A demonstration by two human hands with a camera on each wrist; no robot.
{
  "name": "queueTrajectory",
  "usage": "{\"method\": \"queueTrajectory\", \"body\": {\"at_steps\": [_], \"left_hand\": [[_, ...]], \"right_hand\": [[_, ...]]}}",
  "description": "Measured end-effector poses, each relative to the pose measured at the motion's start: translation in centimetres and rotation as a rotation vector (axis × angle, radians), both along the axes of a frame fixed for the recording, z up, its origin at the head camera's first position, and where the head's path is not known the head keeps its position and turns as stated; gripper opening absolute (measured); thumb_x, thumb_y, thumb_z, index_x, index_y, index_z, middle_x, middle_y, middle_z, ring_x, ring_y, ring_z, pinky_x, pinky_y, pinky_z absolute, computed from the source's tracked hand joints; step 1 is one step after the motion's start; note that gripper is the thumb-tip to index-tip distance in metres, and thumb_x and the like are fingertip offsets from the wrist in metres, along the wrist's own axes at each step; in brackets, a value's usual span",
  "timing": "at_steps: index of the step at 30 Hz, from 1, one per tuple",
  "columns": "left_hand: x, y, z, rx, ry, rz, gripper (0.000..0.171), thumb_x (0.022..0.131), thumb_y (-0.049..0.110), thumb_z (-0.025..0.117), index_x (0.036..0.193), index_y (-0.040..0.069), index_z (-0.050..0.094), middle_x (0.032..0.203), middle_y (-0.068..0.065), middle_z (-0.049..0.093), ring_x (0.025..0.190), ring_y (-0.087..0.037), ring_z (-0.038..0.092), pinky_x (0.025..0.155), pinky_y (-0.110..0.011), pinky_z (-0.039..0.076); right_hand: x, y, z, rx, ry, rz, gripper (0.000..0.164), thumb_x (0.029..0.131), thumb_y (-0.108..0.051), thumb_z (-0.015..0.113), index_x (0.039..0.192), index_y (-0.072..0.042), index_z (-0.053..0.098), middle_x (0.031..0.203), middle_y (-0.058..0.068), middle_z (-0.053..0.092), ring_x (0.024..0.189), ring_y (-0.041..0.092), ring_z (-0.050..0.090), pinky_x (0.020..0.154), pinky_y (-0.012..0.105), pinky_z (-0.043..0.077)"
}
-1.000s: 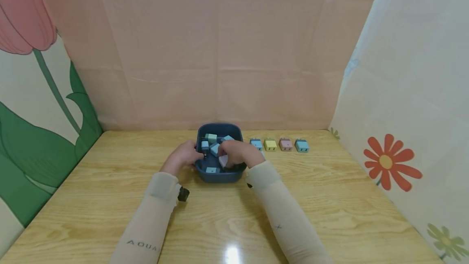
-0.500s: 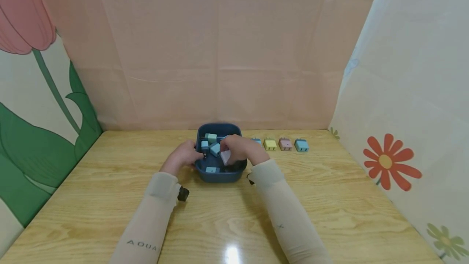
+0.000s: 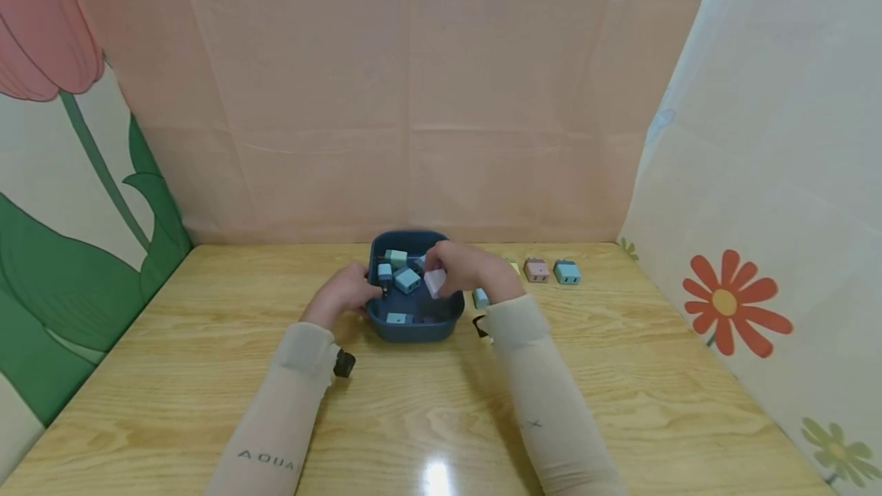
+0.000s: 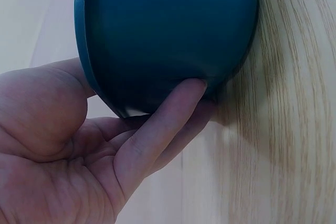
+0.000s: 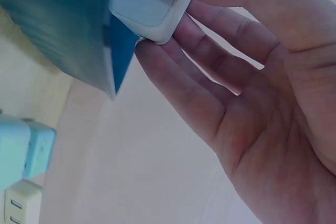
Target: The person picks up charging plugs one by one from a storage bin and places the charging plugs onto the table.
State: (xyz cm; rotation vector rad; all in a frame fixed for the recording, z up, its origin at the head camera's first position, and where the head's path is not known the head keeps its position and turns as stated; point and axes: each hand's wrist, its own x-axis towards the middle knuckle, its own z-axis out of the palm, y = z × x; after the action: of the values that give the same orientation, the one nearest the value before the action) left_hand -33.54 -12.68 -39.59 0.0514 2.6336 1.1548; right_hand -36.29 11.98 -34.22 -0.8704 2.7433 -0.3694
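Note:
My left hand (image 3: 347, 289) grips the left side of a dark blue plastic bin (image 3: 413, 334). In the left wrist view its fingers (image 4: 163, 116) lie against the bin's outer wall, with the thumb over the rim. Above the bin's right side, my right hand (image 3: 468, 266) pinches a pale lilac USB charger (image 3: 434, 282) between thumb and fingers. The right wrist view shows a dark USB slot in this charger (image 5: 144, 3), close beside the bin's rim. Inside the bin lie several more chargers, among them a light blue one (image 3: 407, 280) and a green one (image 3: 396, 258).
Right of the bin, a row of chargers stands on the wooden table (image 3: 310, 419): a pink one (image 3: 536, 270), a blue one (image 3: 567, 272) and a yellow one partly behind my right hand. Another blue charger (image 3: 480, 298) sits nearer the bin. A cloth backdrop rises behind.
My right hand has lifted the lilac charger up and right from among the others, shifting toward the bin's right rim. A light blue charger in the bin has turned slightly. My left hand stays put.

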Motion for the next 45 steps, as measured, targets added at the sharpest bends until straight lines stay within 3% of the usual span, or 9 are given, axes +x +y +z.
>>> {"method": "queueTrajectory", "body": {"at_steps": [7, 15, 22, 31, 38, 45], "left_hand": [[-0.1, 0.1, 0.1, -0.009, -0.009, 0.011, 0.033, 0.105, 0.013, 0.063, 0.131, -0.008, 0.067, 0.121, -0.025, 0.076, 0.086, -0.023, 0.076, 0.085, -0.04, 0.067], [0.2, 0.0, 0.1, -0.011, -0.007, 0.014, 0.033, 0.106, 0.012, 0.062, 0.131, -0.007, 0.067, 0.124, -0.025, 0.075, 0.087, -0.024, 0.076, 0.085, -0.04, 0.067], [0.3, -0.3, 0.1, -0.02, 0.004, 0.017, 0.031, 0.106, 0.013, 0.062, 0.129, -0.007, 0.068, 0.122, -0.025, 0.076, 0.085, -0.023, 0.076, 0.083, -0.039, 0.067], [0.1, -0.5, 0.0, -0.021, -0.005, 0.026, 0.032, 0.106, 0.014, 0.063, 0.131, -0.006, 0.066, 0.121, -0.024, 0.076, 0.085, -0.023, 0.076, 0.079, -0.035, 0.066], [0.1, -0.5, -0.2, -0.03, 0.004, 0.024, 0.031, 0.106, 0.014, 0.063, 0.129, -0.006, 0.067, 0.118, -0.023, 0.076, 0.083, -0.023, 0.075, 0.078, -0.035, 0.065], [0.1, -0.3, -0.1, -0.028, -0.005, 0.027, 0.032, 0.106, 0.015, 0.063, 0.131, -0.005, 0.067, 0.116, -0.022, 0.076, 0.084, -0.023, 0.075, 0.081, -0.036, 0.065]], "right_hand": [[-0.3, 1.8, 0.6, -0.059, 0.0, -0.034, 0.039, 0.091, -0.005, 0.084, 0.128, -0.01, 0.072, 0.127, 0.009, 0.071, 0.111, 0.027, 0.063, 0.103, 0.046, 0.059], [-0.7, 3.9, 0.8, -0.148, -0.037, -0.077, 0.041, 0.089, -0.001, 0.084, 0.128, -0.009, 0.072, 0.134, 0.012, 0.071, 0.123, 0.032, 0.064, 0.107, 0.05, 0.059], [-1.0, 6.1, 1.2, -0.199, -0.054, -0.099, 0.041, 0.085, 0.003, 0.084, 0.124, -0.006, 0.073, 0.134, 0.015, 0.071, 0.129, 0.038, 0.065, 0.101, 0.048, 0.061], [-2.4, 9.3, -0.1, -0.247, -0.073, -0.157, 0.04, 0.081, 0.006, 0.086, 0.119, -0.004, 0.076, 0.129, 0.019, 0.073, 0.124, 0.038, 0.067, 0.092, 0.039, 0.062], [-2.8, 11.3, -1.2, -0.226, -0.107, -0.221, 0.041, 0.082, 0.0, 0.089, 0.121, -0.004, 0.077, 0.132, 0.019, 0.073, 0.127, 0.04, 0.067, 0.1, 0.046, 0.061], [-3.4, 12.5, -2.2, -0.202, -0.119, -0.228, 0.043, 0.082, 0.0, 0.089, 0.124, -0.004, 0.077, 0.134, 0.02, 0.073, 0.126, 0.039, 0.067, 0.104, 0.049, 0.06]]}}
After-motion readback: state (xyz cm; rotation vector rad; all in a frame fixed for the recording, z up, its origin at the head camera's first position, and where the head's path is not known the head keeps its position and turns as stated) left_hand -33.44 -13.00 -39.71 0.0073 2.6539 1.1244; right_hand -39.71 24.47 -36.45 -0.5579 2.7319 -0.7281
